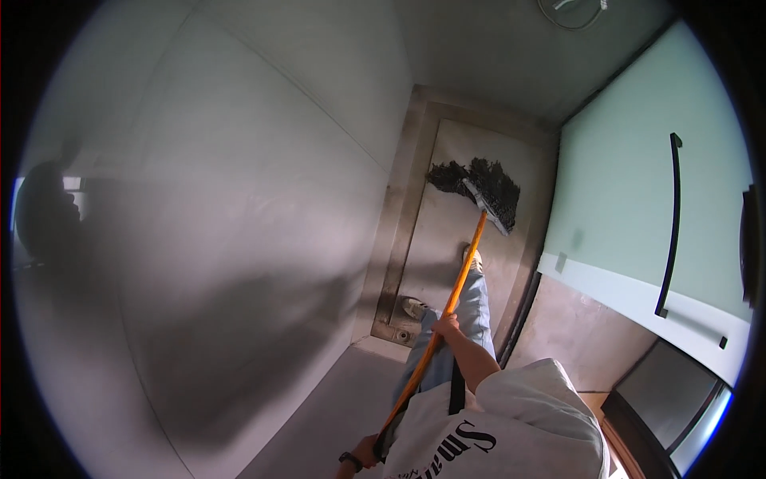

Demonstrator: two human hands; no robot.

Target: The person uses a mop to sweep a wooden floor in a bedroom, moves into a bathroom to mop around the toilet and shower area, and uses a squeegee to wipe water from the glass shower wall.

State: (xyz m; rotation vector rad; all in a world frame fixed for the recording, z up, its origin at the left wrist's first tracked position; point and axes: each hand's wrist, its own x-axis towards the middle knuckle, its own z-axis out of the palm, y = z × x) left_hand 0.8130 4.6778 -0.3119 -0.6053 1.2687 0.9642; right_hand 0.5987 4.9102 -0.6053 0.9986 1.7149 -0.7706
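I hold a mop (459, 286) with a long orange handle, slanting from the lower left up to the far floor. Its dark stringy head (499, 190) lies spread on the floor, joined by a pale grey clamp bar. My right hand (447, 323) is closed round the middle of the handle. Lower down and to the left, by my hip, my left hand (365, 452) is closed near the handle's top end, partly hidden. A dark watch (349, 461) is on that wrist. My shoes (472, 257) stand on the floor behind the mop head.
A large grey tiled wall (239, 199) fills the left side. On the right stands a frosted glass door (630, 184) with a long black handle (677, 215). A raised border (396, 215) edges the pale floor slab, with a small drain (402, 336) near my left foot. A hose (586, 24) hangs at the far wall.
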